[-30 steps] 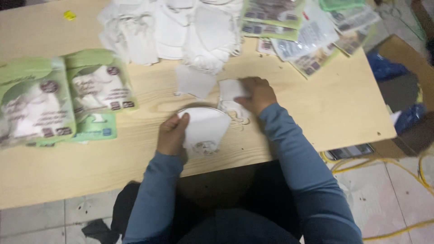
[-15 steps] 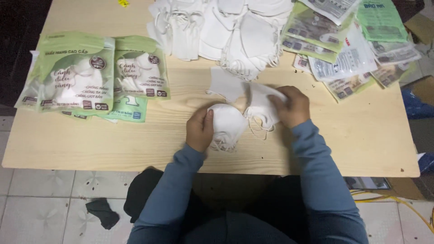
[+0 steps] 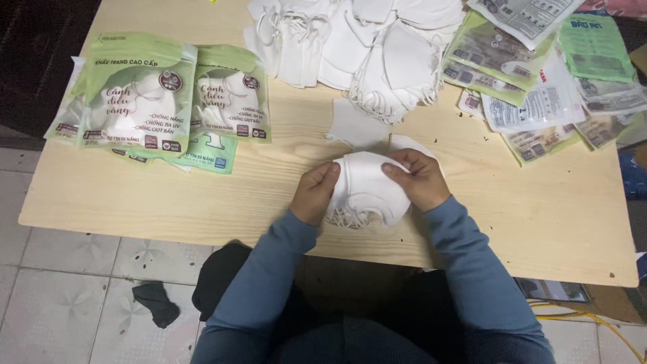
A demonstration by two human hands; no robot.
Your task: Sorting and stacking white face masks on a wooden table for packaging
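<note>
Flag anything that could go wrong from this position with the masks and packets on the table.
1. The small stack of white fabric face masks, pinched between the left hand and right hand, has ear loops dangling at its lower edge; they may snag or tangle.
2. The green printed packets overhang the pale wooden table at its left edge and might slide off.

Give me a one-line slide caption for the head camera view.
Both hands, left and right, hold white masks over a wooden table, between green packets and a mask pile.

green pouches (image 3: 165, 101) far left, flat wrappers (image 3: 539, 74) far right (overlapping)
</note>
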